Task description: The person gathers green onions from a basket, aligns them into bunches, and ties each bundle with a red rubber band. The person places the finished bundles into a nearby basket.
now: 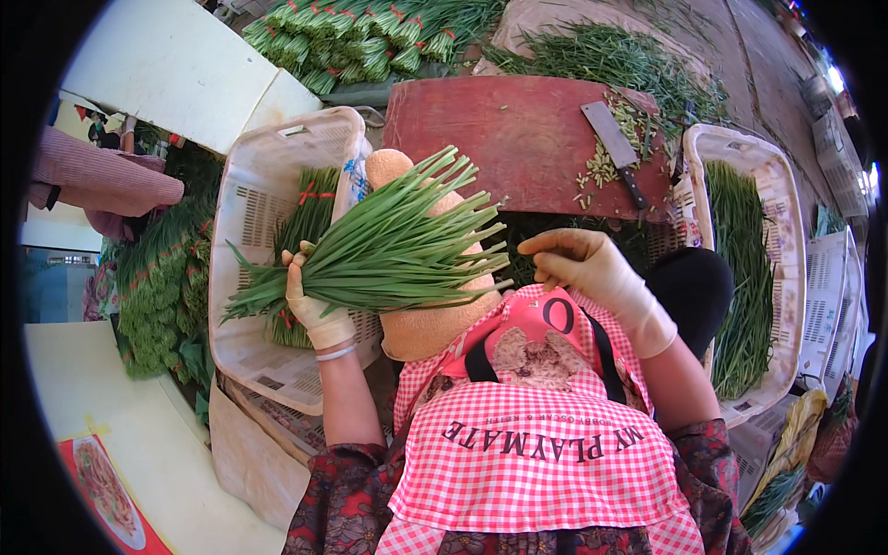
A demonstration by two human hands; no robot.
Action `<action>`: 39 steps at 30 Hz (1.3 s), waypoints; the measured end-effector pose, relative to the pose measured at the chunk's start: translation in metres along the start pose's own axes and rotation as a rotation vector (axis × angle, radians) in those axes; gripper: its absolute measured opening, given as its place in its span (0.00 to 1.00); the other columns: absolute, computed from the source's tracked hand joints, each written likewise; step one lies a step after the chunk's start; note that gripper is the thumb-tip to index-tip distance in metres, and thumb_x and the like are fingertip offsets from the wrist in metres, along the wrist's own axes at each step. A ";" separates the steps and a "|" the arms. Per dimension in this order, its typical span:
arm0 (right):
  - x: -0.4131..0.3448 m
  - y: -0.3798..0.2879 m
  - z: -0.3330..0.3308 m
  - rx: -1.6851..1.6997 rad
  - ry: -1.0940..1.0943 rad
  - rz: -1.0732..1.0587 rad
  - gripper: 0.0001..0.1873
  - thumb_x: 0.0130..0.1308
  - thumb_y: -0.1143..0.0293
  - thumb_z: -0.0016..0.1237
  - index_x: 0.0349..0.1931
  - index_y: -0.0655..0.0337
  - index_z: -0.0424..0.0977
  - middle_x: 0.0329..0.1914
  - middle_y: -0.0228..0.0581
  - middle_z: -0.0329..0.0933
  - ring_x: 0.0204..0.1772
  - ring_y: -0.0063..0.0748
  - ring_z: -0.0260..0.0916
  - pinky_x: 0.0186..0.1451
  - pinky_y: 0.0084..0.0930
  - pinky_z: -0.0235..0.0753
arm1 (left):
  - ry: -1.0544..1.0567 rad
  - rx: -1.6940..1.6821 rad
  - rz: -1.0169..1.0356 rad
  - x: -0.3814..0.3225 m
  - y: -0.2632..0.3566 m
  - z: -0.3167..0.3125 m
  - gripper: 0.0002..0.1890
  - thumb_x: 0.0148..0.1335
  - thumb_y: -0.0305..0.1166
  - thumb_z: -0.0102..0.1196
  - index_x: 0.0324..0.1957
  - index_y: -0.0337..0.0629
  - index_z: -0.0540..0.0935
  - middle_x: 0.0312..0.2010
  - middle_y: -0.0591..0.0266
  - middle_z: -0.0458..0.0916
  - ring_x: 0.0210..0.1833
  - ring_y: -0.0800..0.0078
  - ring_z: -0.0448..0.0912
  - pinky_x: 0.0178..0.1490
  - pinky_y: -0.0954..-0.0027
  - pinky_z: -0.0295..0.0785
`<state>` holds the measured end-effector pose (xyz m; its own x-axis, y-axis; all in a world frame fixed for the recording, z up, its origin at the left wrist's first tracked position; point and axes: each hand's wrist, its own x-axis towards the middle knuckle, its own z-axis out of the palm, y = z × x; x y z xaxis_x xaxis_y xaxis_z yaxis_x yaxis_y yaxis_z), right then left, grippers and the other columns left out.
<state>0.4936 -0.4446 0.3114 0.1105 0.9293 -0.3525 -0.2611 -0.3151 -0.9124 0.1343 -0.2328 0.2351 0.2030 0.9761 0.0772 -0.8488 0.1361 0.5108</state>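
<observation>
My left hand (316, 305), in a thin pale glove, grips a loose bunch of garlic chives (388, 243) near its leafy end. The pale cut ends fan out to the right, above an orange towelling cover (416, 333) on my leg. My right hand (576, 260), gloved too, hangs just right of the stem ends, apart from them. Its fingers are half curled, with a gap between thumb and forefinger and nothing visible between them. Beyond the hands, a cleaver (612, 135) with a black handle lies on a red board (479, 139) among chopped stem pieces (600, 166).
At left, a white plastic crate (236, 208) holds tied chive bundles (305, 215); at right, another crate (791, 277) holds loose chives (739, 277). Red-tied bundles (368, 41) are stacked behind the board, beside a trimmings heap (617, 62). Another person's sleeve (104, 170) shows at far left.
</observation>
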 end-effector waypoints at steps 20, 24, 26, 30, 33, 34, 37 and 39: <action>0.027 0.031 0.017 -1.131 0.277 -0.673 0.06 0.61 0.61 0.59 0.31 0.52 0.83 0.26 0.35 0.82 0.31 0.41 0.81 0.36 0.38 0.78 | 0.105 0.012 -0.017 -0.002 -0.004 -0.007 0.11 0.67 0.28 0.60 0.51 0.51 0.85 0.48 0.64 0.87 0.56 0.69 0.81 0.65 0.50 0.75; 0.021 0.032 -0.034 -1.561 -0.082 0.258 0.20 0.64 0.46 0.54 0.38 0.52 0.85 0.33 0.40 0.85 0.43 0.45 0.83 0.47 0.41 0.81 | 0.083 0.015 -0.065 0.000 -0.008 -0.017 0.11 0.70 0.31 0.56 0.51 0.55 0.85 0.53 0.64 0.85 0.56 0.67 0.81 0.65 0.48 0.75; 0.021 0.037 -0.044 -1.481 -0.075 0.149 0.27 0.62 0.45 0.57 0.54 0.55 0.80 0.50 0.45 0.83 0.50 0.48 0.82 0.52 0.42 0.80 | 0.135 0.012 -0.076 0.002 -0.012 -0.021 0.10 0.68 0.31 0.58 0.50 0.53 0.85 0.52 0.64 0.85 0.56 0.67 0.81 0.65 0.48 0.75; 0.061 0.050 -0.020 -0.762 0.037 -0.301 0.34 0.61 0.63 0.62 0.69 0.57 0.68 0.56 0.48 0.79 0.46 0.37 0.82 0.51 0.33 0.81 | 0.178 0.025 -0.091 0.003 -0.017 -0.023 0.10 0.68 0.32 0.58 0.50 0.52 0.85 0.51 0.63 0.85 0.57 0.66 0.81 0.65 0.47 0.74; 0.116 0.072 0.023 -0.886 0.078 -0.570 0.35 0.59 0.63 0.62 0.67 0.59 0.67 0.56 0.50 0.79 0.50 0.48 0.81 0.51 0.39 0.81 | 0.159 0.044 -0.076 0.006 -0.018 -0.019 0.10 0.68 0.32 0.58 0.50 0.52 0.85 0.51 0.63 0.86 0.57 0.66 0.81 0.66 0.48 0.74; 0.122 0.081 0.018 -0.947 0.024 -0.511 0.29 0.62 0.61 0.59 0.62 0.57 0.70 0.53 0.49 0.80 0.49 0.50 0.81 0.50 0.41 0.80 | 0.145 0.046 -0.068 0.007 -0.017 -0.017 0.10 0.68 0.31 0.58 0.50 0.52 0.85 0.50 0.63 0.86 0.57 0.66 0.81 0.67 0.48 0.73; 0.122 0.111 -0.003 -1.055 -0.065 -0.391 0.15 0.70 0.55 0.47 0.48 0.51 0.80 0.41 0.45 0.84 0.46 0.55 0.81 0.48 0.47 0.80 | 0.106 0.014 -0.025 0.010 -0.006 -0.004 0.12 0.67 0.28 0.59 0.52 0.50 0.84 0.48 0.62 0.86 0.57 0.65 0.81 0.68 0.49 0.73; 0.114 0.122 -0.031 -1.245 -0.113 -0.067 0.18 0.67 0.52 0.50 0.50 0.50 0.82 0.44 0.48 0.84 0.48 0.54 0.82 0.50 0.48 0.80 | 0.005 0.029 -0.019 0.012 0.008 0.011 0.13 0.66 0.27 0.60 0.53 0.49 0.84 0.47 0.61 0.86 0.56 0.63 0.81 0.69 0.49 0.72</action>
<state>0.5041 -0.3830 0.1534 -0.0104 0.9424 -0.3344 0.8318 -0.1775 -0.5260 0.1349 -0.2219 0.2497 0.2160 0.9744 0.0629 -0.8305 0.1495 0.5366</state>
